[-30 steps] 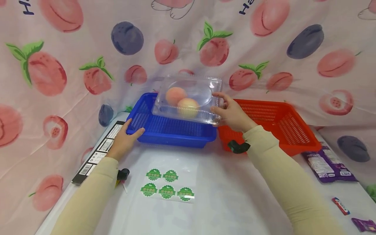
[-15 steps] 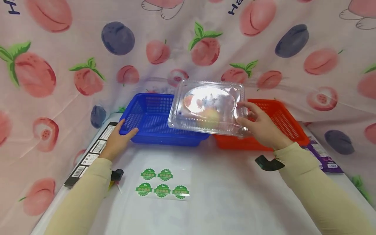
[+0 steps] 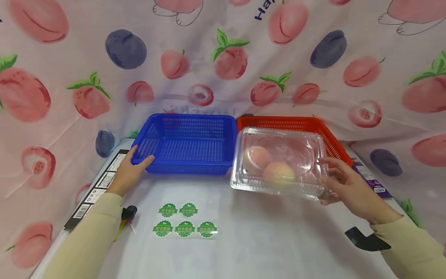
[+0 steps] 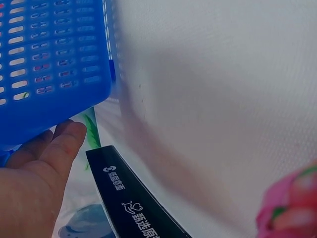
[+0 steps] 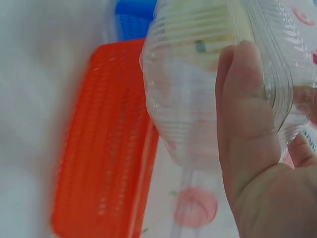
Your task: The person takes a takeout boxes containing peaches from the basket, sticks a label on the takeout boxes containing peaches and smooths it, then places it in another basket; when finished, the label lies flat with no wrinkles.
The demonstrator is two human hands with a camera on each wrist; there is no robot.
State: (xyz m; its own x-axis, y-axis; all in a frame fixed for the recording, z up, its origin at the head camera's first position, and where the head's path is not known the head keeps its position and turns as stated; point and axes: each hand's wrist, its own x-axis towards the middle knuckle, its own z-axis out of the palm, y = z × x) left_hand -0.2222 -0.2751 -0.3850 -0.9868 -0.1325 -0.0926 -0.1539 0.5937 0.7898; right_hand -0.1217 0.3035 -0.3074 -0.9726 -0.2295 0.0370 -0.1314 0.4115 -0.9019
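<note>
Two peach-like fruits [image 3: 280, 173] are seen, in the head view, inside a clear container [image 3: 304, 162], pinched at its right edge by the right hand [image 3: 350, 190], before the red basket [image 3: 330, 141]; the blue basket's [image 3: 189, 169] corner is touched by the left hand [image 3: 127, 172], thumb spread wide. White tabletop [image 3: 265, 236] is shown nearer, backed by fruit-printed cloth [image 3: 170, 90]. In the left wrist view, the blue underside is met by fingers [image 4: 71, 139] near a dark box [image 4: 131, 198]. In the right wrist view, the ribbed side is pressed by the thumb [image 5: 247, 114].
</note>
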